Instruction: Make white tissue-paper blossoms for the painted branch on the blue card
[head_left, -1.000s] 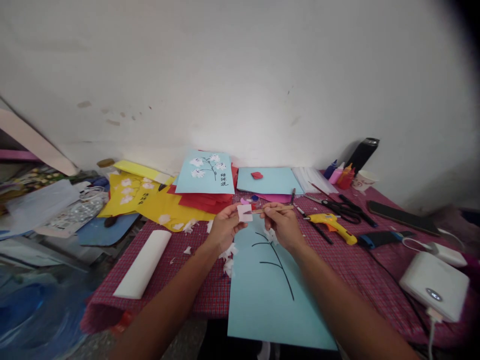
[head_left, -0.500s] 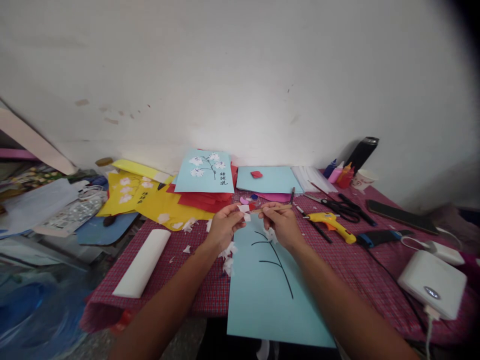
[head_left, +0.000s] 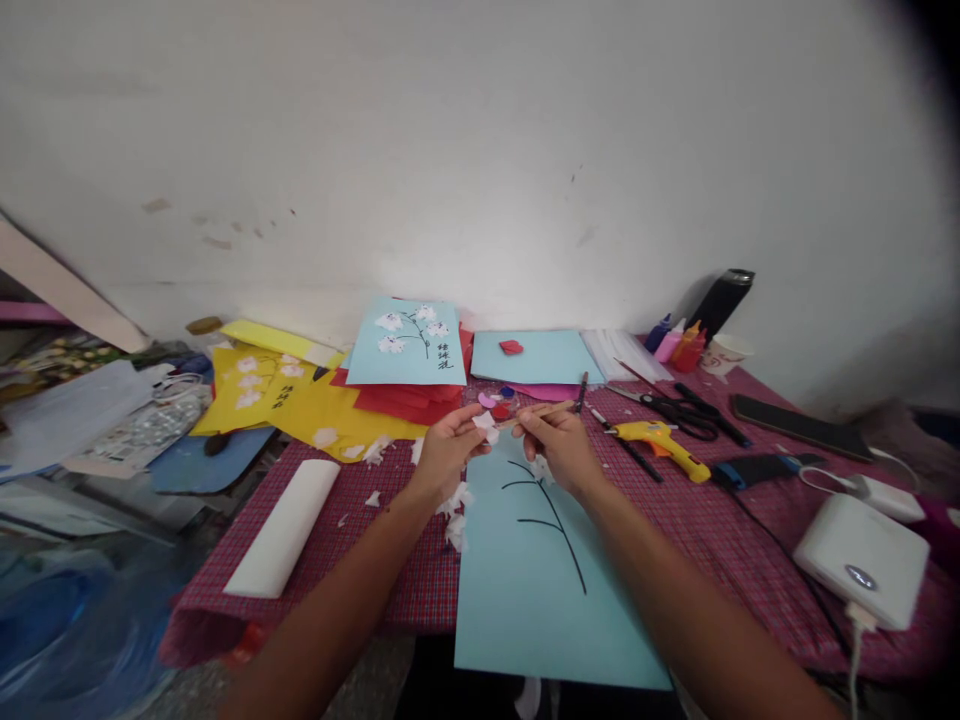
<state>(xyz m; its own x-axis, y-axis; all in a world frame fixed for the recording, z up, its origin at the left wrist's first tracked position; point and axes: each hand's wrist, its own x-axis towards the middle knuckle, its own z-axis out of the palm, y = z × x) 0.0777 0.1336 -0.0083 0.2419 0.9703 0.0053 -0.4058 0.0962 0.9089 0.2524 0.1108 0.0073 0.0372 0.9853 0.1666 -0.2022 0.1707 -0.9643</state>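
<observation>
Pinched in my left hand (head_left: 448, 450) is a small piece of white paper (head_left: 487, 427), raised above the top of a light blue sheet (head_left: 517, 610). My right hand (head_left: 559, 445) is closed around a thin wooden stick (head_left: 551, 409), whose tip points left toward the paper. Black branch lines (head_left: 559, 530) are drawn on the blue sheet under my hands. Torn white paper scraps (head_left: 454, 520) lie along its left edge. Just beyond my hands sit small dishes of paint, among them a red one (head_left: 502, 411) and a pink one (head_left: 487, 399).
A finished flower picture (head_left: 405, 345) lies on red sheets at the back. To the right are a yellow glue gun (head_left: 660, 445), scissors (head_left: 675, 412), paint bottles (head_left: 686, 348), a black flask (head_left: 726, 300) and a white power box (head_left: 862, 562). A white paper roll (head_left: 285, 530) lies left.
The white paper in my left hand has gone from a flat, squarish piece to a more gathered shape. Both hands stay nearly in place, and the view has shifted slightly.
</observation>
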